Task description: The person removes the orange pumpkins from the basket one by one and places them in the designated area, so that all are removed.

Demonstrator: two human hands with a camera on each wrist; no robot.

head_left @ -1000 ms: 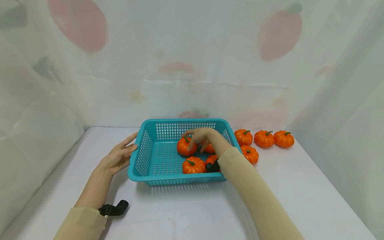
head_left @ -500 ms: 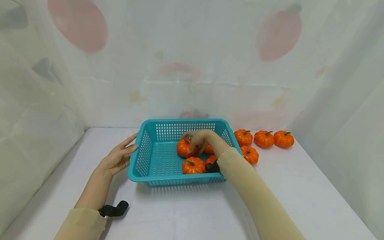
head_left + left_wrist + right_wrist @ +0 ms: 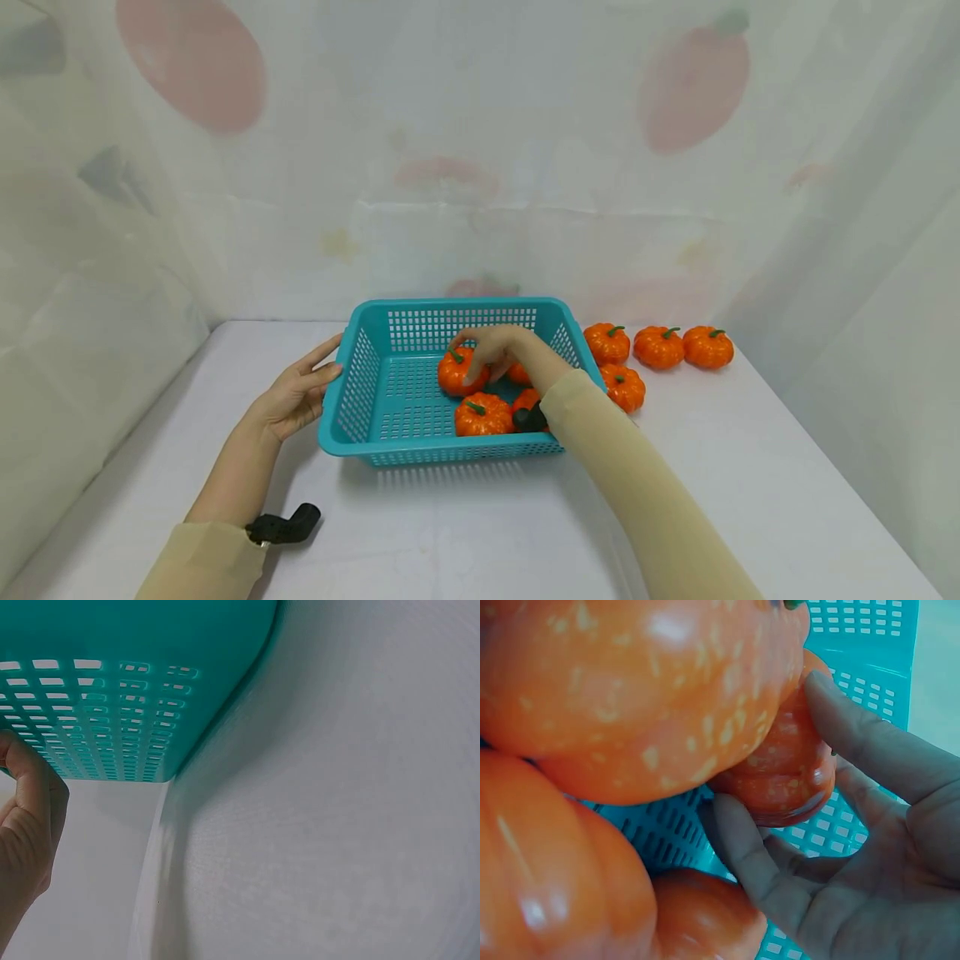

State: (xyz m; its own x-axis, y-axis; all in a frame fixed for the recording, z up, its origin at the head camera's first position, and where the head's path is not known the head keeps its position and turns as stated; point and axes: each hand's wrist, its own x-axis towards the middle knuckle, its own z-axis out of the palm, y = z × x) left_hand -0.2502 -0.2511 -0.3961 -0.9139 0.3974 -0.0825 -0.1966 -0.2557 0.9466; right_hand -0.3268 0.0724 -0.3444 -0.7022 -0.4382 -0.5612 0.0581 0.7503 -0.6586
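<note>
Head view: teal basket (image 3: 360, 392) on white table (image 3: 465, 533); left hand (image 3: 294, 393), fingers straight, against basket's left wall; right hand (image 3: 498, 350) inside basket, fingers relaxed, touching pumpkin (image 3: 459, 372). Left wrist view: thumb beside basket wall (image 3: 112, 712). Right wrist view: loose fingers (image 3: 855, 742) against pumpkin (image 3: 630, 690), gripping nothing.

White table (image 3: 465, 533) with teal basket (image 3: 352, 392), four pumpkins (image 3: 658, 347).

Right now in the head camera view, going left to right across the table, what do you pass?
Left hand → teal basket → pumpkin under the right hand → right hand → three pumpkins in a row on the table.
</note>
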